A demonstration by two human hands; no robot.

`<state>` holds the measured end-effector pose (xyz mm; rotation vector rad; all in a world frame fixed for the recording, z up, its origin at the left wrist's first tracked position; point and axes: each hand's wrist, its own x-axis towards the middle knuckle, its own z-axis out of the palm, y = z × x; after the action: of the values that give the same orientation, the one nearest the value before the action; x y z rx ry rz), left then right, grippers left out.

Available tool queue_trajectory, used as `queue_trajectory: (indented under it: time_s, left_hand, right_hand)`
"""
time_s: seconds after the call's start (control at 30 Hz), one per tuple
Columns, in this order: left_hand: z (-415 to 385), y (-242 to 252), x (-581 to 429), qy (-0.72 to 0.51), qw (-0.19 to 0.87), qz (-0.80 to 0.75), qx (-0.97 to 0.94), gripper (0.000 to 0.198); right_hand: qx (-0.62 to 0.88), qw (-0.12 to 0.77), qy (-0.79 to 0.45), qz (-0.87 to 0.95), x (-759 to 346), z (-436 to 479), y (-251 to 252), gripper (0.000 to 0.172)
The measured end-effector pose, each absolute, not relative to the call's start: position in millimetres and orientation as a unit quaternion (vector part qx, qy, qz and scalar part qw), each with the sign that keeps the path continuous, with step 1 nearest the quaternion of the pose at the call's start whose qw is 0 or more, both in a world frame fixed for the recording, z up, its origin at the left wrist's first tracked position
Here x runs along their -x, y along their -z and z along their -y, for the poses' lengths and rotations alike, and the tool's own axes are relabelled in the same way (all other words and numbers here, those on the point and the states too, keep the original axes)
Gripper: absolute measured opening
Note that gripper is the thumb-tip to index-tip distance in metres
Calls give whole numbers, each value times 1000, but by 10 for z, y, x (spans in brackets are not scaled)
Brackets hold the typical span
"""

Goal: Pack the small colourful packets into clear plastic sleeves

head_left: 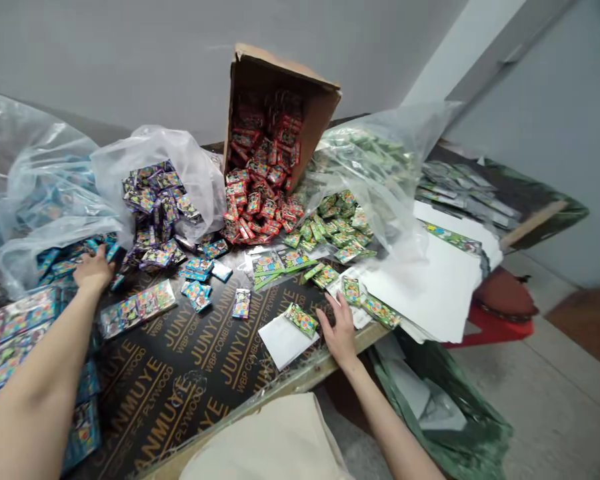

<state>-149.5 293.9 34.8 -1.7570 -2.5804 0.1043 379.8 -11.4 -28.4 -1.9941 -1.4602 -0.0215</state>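
Note:
My left hand point(94, 270) reaches to the mouth of a plastic bag at the left, over a pile of small blue packets point(55, 261). Its fingers look apart on the packets, with some fingertips hard to make out. Near the table's front edge, my right hand point(339, 331) is open, fingers spread, beside a green packet point(351, 291). To its left, another green packet point(301, 320) lies on a white folded sheet point(285, 343). A purple-and-white packet point(241, 303) and several loose blue packets point(196, 295) lie between my hands.
A tipped cardboard box point(317, 110) spills red packets point(260, 200). Plastic bags hold purple packets point(155, 193) and green packets point(340, 223). White sheets point(420, 273) are stacked at the right, above a green sack point(460, 413). Packet strips point(20, 333) lie at the left.

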Motion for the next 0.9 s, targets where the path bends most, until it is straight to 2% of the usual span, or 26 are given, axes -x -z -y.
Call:
queue_trajectory:
  time_s: [0.07, 0.17, 0.3, 0.43, 0.57, 0.63, 0.7, 0.73, 0.8, 0.87, 0.9]
  left_hand:
    - [-2997, -440, 1562, -51, -1, 829, 556, 54]
    - [-3018, -640, 1585, -69, 1, 837, 543, 54]
    - [-2822, -919, 1411, -101, 36, 828, 551, 52]
    - [-2321, -1100, 953, -65, 73, 789, 607, 49]
    - [-1719, -1003, 296, -6, 59, 722, 689, 48]
    - [-1474, -850, -33, 1, 33, 685, 728, 43]
    - [-1280, -688, -316, 2, 3, 662, 750, 43]
    - [-1198, -622, -433, 14, -13, 652, 758, 54]
    - [-1050, -538, -614, 137, -92, 605, 779, 85]
    - [-910, -515, -725, 286, -216, 544, 759, 116]
    - [-841, -518, -754, 356, -289, 514, 725, 125]
  right_hand:
    - [763, 293, 29, 575, -3854, -159, 160, 44]
    - [743, 187, 49, 640, -3890, -657, 4, 43]
    - [695, 52, 47, 715, -3818, -1187, -75, 54]
    - [677, 29, 21, 735, -3705, -1391, -40, 42]
    - [654, 50, 4, 755, -3599, -1401, -57, 39]
    - [653, 97, 19, 751, -3513, -1383, -134, 42]
    - [646, 208, 45, 733, -3361, -1338, -260, 43]
    - [636, 278, 52, 718, -3250, -1296, -337, 42]
    - [606, 409, 28, 682, -2954, -1157, -499, 39]
    - [584, 481, -58, 651, -2592, -955, -647, 37]
    - [573, 502, -122, 637, -2410, -845, -708, 37]
